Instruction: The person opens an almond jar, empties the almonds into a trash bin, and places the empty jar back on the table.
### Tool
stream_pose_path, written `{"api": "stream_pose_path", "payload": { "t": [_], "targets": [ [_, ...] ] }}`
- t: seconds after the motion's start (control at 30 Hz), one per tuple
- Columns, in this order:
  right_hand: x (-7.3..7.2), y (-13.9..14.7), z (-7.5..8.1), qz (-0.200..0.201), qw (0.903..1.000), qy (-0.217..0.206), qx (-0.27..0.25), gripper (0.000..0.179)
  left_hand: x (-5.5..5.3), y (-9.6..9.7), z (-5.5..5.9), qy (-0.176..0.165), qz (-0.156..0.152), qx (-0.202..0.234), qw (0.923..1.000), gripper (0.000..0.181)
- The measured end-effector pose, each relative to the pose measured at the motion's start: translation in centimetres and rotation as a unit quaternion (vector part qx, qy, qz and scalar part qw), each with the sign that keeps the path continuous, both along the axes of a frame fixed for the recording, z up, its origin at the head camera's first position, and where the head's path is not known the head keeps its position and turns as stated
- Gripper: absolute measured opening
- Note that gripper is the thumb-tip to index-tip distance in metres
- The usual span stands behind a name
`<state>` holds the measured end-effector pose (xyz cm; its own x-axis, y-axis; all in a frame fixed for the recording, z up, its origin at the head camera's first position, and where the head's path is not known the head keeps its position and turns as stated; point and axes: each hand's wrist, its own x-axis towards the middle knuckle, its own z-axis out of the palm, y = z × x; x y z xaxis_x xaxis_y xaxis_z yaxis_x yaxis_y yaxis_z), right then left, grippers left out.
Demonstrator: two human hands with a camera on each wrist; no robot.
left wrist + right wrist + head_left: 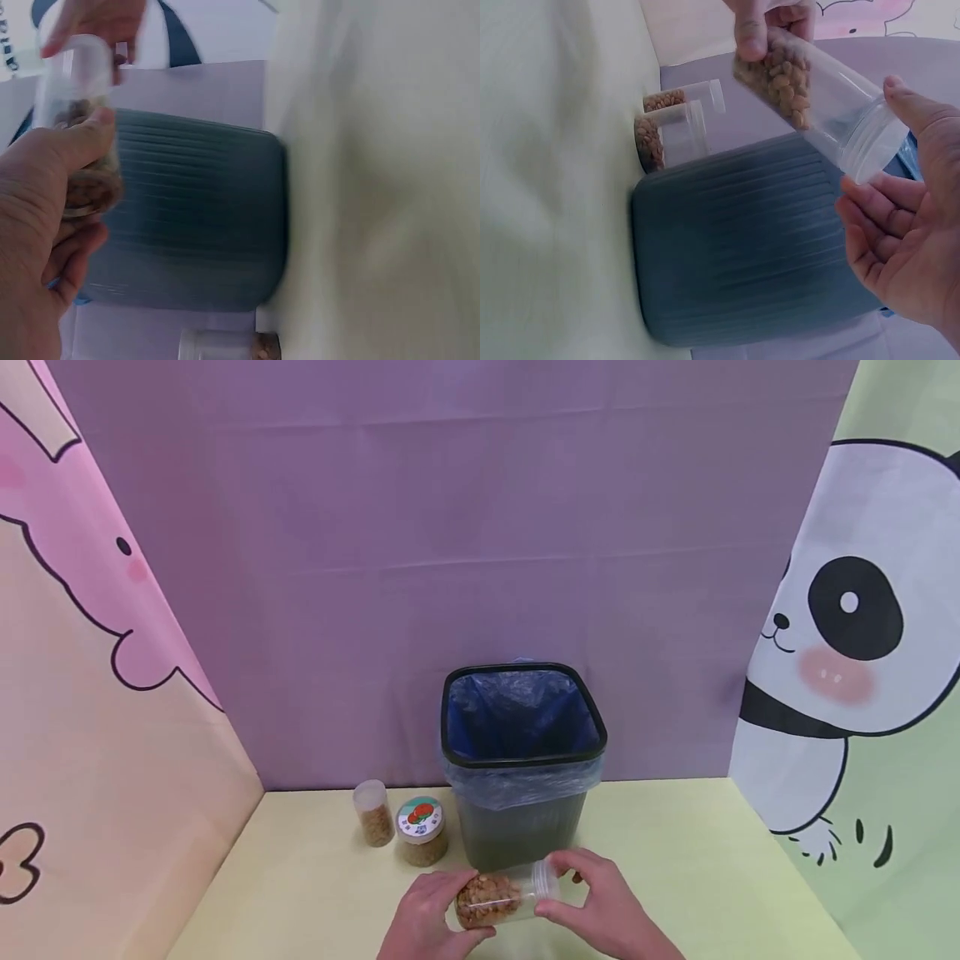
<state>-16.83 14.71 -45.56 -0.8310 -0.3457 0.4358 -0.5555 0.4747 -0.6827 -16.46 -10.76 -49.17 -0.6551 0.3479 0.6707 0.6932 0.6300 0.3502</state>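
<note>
A clear plastic jar (491, 897), part filled with brown peanut-like pieces (784, 82), lies almost sideways in the air in front of the bin. My left hand (429, 917) grips its bottom end, thumb on one side and fingers on the other. At the opposite end, the thumb and fingertips of my right hand (600, 906) pinch the translucent screw lid (874, 146). The lid sits on the jar's mouth. In the right wrist view the pieces rest toward the bottom end, and the part near the lid is bare.
Behind the jar stands a grey bin (517, 827) with a black rim and a blue liner. To its left are a jar with a tomato-picture lid (422, 835) and a slimmer jar (375, 818), both holding brown pieces. A purple cloth wall (465, 527) closes off the pale table's back.
</note>
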Motion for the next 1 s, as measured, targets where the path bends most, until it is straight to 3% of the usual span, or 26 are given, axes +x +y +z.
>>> {"api": "stream_pose_path", "payload": {
  "t": [0.13, 0.27, 0.37, 0.47, 0.57, 0.67, 0.77, 0.83, 1.0],
  "targets": [
    [0.3, 0.4, 0.6, 0.039, 0.9989, 0.017, -0.020, 0.043, 0.0, 0.3, 0.0, -0.003, -0.001, -0.008, 1.0000, 0.063],
    [0.0, 0.5, 0.4, 0.058, 0.9973, -0.034, -0.028, 0.049, 0.2, 0.1, -0.2, 0.004, 0.027, -0.014, 0.9995, 0.063],
    [-0.1, 0.1, 0.3, 0.055, 0.9939, -0.089, -0.036, 0.050, 0.2, -0.3, -0.7, 0.028, 0.049, -0.014, 0.9983, 0.063],
    [-0.2, -0.1, 0.0, 0.054, 0.9916, -0.108, -0.046, 0.054, 0.0, -0.6, -1.1, 0.044, 0.059, -0.012, 0.9972, 0.063],
    [-0.3, 0.0, -0.1, 0.035, 0.9918, -0.118, -0.035, 0.054, -0.2, -0.7, -1.4, 0.052, 0.059, -0.014, 0.9968, 0.063],
    [-0.5, 0.0, -0.2, -0.015, 0.9906, -0.134, 0.025, 0.042, -0.2, -0.7, -1.6, 0.060, 0.060, -0.016, 0.9962, 0.062],
    [-0.6, 0.0, -0.1, -0.073, 0.9791, -0.162, 0.099, 0.047, -0.2, -0.6, -1.9, 0.063, 0.066, -0.012, 0.9958, 0.062],
    [-0.5, -0.1, -0.1, -0.095, 0.9708, -0.185, 0.120, 0.052, -0.2, -0.5, -2.2, 0.060, 0.068, -0.010, 0.9958, 0.062],
    [-0.1, -0.1, 0.1, -0.061, 0.9667, -0.226, 0.104, 0.046, -0.1, -0.3, -2.8, 0.067, 0.069, -0.011, 0.9953, 0.063]
  ]
}}
